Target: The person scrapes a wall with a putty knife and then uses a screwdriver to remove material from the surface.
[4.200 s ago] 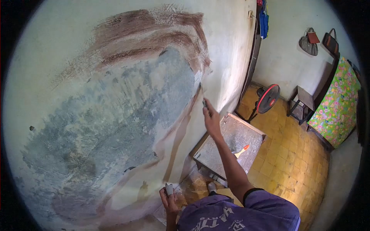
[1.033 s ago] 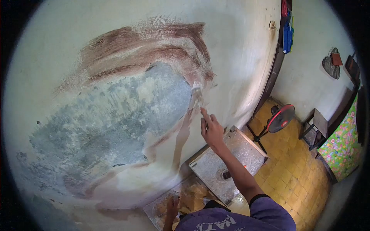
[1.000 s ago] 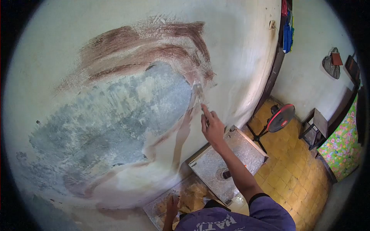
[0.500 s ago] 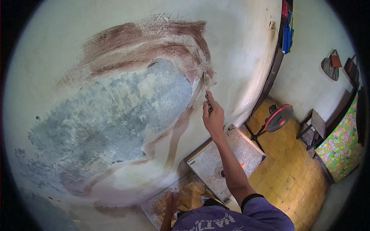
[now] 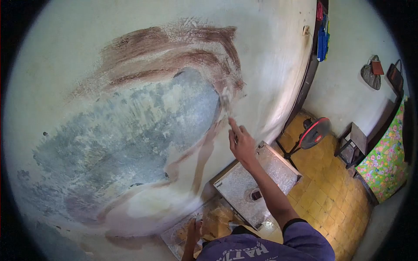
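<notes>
Curled right hand (image 5: 242, 141) gripping putty knife (image 5: 226, 104), blade (image 5: 225, 97) extending above it beside grey patch (image 5: 174, 108); left hand (image 5: 194, 228) hanging lower, hold unclear.

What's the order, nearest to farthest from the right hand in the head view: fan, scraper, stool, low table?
1. Scraper: held in the right hand.
2. Low table: below that hand.
3. Fan: beyond the table, to the right.
4. Stool: right of the fan.
</notes>
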Demonstrator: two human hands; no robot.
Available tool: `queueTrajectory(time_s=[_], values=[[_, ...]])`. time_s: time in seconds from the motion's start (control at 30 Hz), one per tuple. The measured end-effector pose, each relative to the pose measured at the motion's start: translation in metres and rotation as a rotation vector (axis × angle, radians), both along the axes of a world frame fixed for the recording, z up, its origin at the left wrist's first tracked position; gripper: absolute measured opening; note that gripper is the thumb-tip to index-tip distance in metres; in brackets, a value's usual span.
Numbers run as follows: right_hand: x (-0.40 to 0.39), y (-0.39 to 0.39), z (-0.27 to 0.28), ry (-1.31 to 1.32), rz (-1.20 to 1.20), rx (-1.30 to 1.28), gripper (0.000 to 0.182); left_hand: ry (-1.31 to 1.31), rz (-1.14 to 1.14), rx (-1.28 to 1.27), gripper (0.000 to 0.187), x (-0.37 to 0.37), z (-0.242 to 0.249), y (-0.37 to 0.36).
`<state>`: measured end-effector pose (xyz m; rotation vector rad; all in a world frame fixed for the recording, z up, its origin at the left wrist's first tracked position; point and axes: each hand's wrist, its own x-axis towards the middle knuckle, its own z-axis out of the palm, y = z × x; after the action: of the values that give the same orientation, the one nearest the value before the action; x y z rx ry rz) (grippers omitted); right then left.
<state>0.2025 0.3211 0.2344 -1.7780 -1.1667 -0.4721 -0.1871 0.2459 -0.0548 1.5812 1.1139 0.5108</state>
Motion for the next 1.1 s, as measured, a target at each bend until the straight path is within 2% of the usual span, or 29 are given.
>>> queueTrajectory(time_s=[0.07,0.13,0.2,0.27,0.33,0.43,0.5,0.53,0.6,0.67,0.73,0.77,0.83,0.9,0.93,1.03,1.1], values=[[0.006,-0.007,-0.017,-0.059,0.024,-0.064,0.047,0.076,-0.002,0.077,0.042,-0.002,-0.002,0.000],[0.016,-0.003,-0.001,-0.089,0.008,-0.050,0.049,0.118,0.075,0.180,0.041,0.002,0.004,-0.004],[0.024,0.000,0.023,-0.118,-0.006,-0.042,0.050,0.095,-0.034,0.308,0.041,-0.006,-0.004,-0.006],[0.027,-0.001,0.021,-0.153,0.004,-0.029,0.050,0.042,-0.035,0.241,0.040,-0.006,-0.013,-0.012],[0.029,-0.003,0.012,-0.185,0.014,-0.042,0.050,-0.036,0.070,-0.013,0.037,0.006,0.006,-0.010],[0.040,-0.007,-0.016,-0.232,0.018,-0.075,0.051,-0.067,0.015,-0.011,0.035,0.011,0.017,-0.011],[0.049,-0.002,-0.018,-0.277,0.015,-0.070,0.052,-0.096,0.063,0.017,0.034,0.015,0.014,-0.016],[0.048,0.002,-0.005,-0.304,0.002,-0.041,0.053,-0.109,0.082,0.029,0.034,0.016,0.010,-0.018],[0.050,0.008,0.020,-0.359,-0.024,0.007,0.053,-0.006,0.005,0.228,0.033,0.018,0.006,-0.019],[0.056,0.010,0.021,-0.390,-0.020,-0.006,0.054,0.001,-0.020,0.242,0.033,0.022,0.004,-0.022],[0.062,0.010,0.007,-0.412,0.007,-0.032,0.054,-0.078,0.006,0.078,0.032,0.026,0.025,-0.020],[0.071,0.007,-0.017,-0.423,0.032,-0.051,0.052,-0.094,0.031,0.080,0.032,0.026,0.028,-0.021],[0.074,0.006,-0.024,-0.447,0.052,-0.071,0.051,-0.131,0.084,0.087,0.033,0.028,0.029,-0.021],[0.076,0.007,-0.026,-0.463,0.038,-0.084,0.051,-0.124,0.123,0.193,0.033,0.022,-0.008,-0.020],[0.070,0.012,-0.008,-0.482,0.018,-0.038,0.059,-0.126,0.127,0.175,0.033,0.019,-0.012,-0.021],[0.052,0.025,0.049,-0.468,0.100,0.070,0.058,-0.160,0.127,-0.013,0.034,0.021,0.005,-0.023],[0.054,0.025,0.046,-0.484,0.078,0.050,0.058,-0.084,0.081,0.308,0.034,0.020,-0.030,-0.022]])
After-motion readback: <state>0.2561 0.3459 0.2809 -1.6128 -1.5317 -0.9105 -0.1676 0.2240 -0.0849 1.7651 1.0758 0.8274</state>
